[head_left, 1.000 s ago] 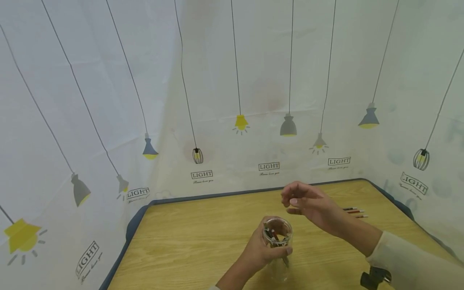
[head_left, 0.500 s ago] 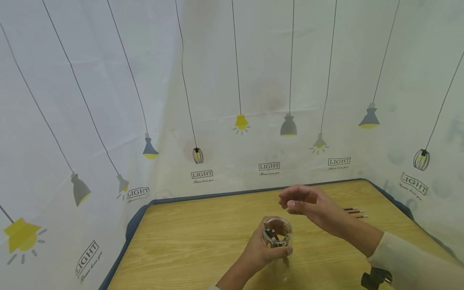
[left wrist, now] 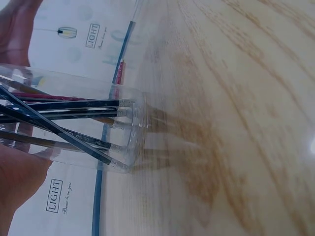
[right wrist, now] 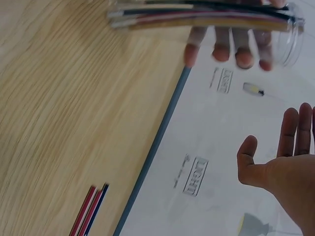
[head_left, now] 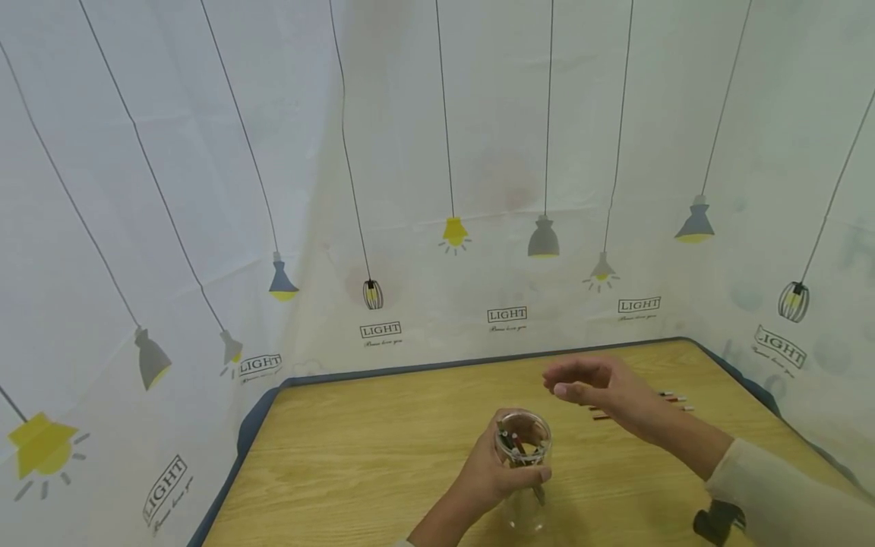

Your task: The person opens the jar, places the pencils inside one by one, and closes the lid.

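Note:
My left hand [head_left: 481, 471] grips a clear, round jar [head_left: 526, 515] around its upper part, thumb on the near side. Inside the jar stand several pencils [left wrist: 81, 104], mostly dark, with some red ones; the left wrist view shows their lower ends at the jar's base. To the right of the jar and higher, my right hand [head_left: 611, 387] is raised over the table with nothing in it. Its fingers look extended and the thumb is apart from them in the right wrist view. Beneath and beyond that hand lie a few loose pencils [right wrist: 88, 209], partly hidden by it in the head view.
The wood-grain table [head_left: 355, 448] has a dark blue edge [head_left: 410, 368] at the back. White sheeting [head_left: 410, 152] printed with hanging lamps surrounds it. A black device [head_left: 718, 520] sits at the right sleeve [head_left: 772, 486].
My right hand has moved a little right and down, uncovering the left ends of the loose pencils. The left hand and the jar have stayed in place.

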{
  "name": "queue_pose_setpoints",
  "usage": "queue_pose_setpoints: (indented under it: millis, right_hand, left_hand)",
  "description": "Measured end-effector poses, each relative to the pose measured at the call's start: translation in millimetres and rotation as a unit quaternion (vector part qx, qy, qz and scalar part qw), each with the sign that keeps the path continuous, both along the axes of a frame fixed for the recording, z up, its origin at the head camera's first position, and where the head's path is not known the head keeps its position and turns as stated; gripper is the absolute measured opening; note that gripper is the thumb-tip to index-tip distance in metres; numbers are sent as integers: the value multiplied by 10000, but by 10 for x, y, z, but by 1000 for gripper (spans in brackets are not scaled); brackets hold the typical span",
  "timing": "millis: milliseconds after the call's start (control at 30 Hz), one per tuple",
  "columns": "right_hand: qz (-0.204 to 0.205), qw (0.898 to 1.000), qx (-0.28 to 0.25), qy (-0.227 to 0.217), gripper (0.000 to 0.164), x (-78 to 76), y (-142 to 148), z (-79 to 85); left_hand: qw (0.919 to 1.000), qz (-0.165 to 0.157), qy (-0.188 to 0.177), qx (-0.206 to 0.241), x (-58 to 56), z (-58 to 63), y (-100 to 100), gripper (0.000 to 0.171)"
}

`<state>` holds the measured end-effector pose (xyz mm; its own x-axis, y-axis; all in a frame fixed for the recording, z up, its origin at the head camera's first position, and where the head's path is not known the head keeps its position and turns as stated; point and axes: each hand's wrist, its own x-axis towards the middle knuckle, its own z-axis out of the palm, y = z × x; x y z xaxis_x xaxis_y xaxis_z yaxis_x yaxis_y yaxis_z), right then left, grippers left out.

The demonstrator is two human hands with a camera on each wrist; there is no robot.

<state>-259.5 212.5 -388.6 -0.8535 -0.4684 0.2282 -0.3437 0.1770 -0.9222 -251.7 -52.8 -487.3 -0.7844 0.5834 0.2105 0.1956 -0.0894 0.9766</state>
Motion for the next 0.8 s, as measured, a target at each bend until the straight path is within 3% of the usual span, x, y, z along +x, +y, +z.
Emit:
queue_pose_setpoints:
  millis: [200, 367, 467, 600, 800]
  right_hand:
    - [-195, 9979, 611, -47, 37, -93, 227, -132]
    - [-190, 9980, 592, -90, 37, -181, 410, -273]
    - [-385, 9950, 894, 216, 33, -236, 520, -352]
    - [-829, 9792, 1660, 826, 27, -293, 658, -437]
    - [-1207, 9609, 2268, 1033, 27, -369, 863, -548]
  left_hand:
    - [10000, -8, 49, -45, 1, -4, -3, 67]
    - [10000, -31, -13, 6, -6, -6, -3, 67]
    - [10000, -37, -65, 47, -8, -6, -3, 67]
    - [9999, -57, -123, 55, -5, -1, -5, 66]
    - [9997, -76, -194, 93, 8, 5, -7, 66]
